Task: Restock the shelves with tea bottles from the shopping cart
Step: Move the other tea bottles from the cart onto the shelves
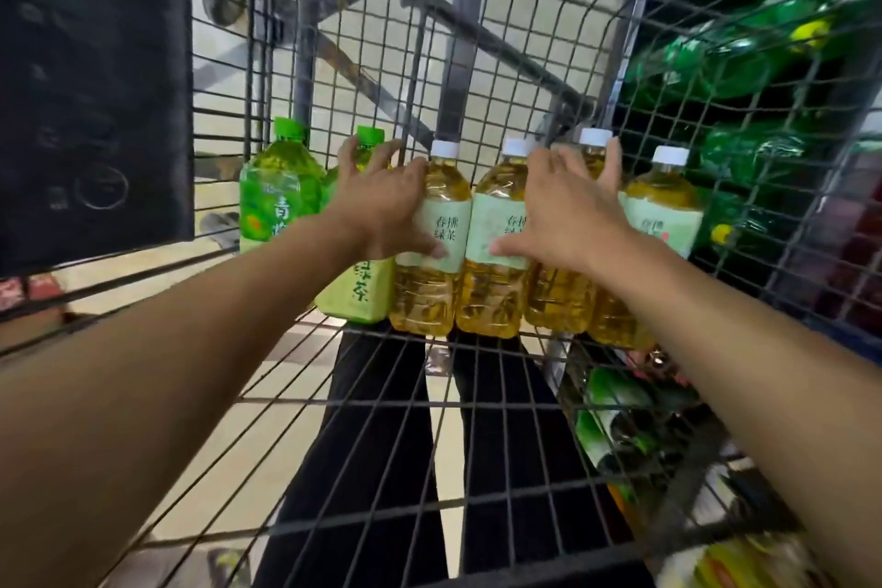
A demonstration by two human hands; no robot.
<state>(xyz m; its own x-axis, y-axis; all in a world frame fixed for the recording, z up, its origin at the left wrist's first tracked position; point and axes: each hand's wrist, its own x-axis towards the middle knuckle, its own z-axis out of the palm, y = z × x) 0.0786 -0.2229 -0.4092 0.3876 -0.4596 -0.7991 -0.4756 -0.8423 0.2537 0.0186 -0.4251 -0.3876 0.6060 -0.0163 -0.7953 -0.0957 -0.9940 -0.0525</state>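
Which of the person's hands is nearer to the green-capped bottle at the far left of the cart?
Left. The left hand reaches in just right of the far-left green-capped bottle, among the neighbouring bottles. The right hand rests on white-capped bottles farther right, several bottles away.

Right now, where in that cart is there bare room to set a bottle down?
The cart floor is bare on the near side, in front of the bottle row. The far end is crowded: green-capped bottles beside white-capped bottles, with the left hand and right hand on them.
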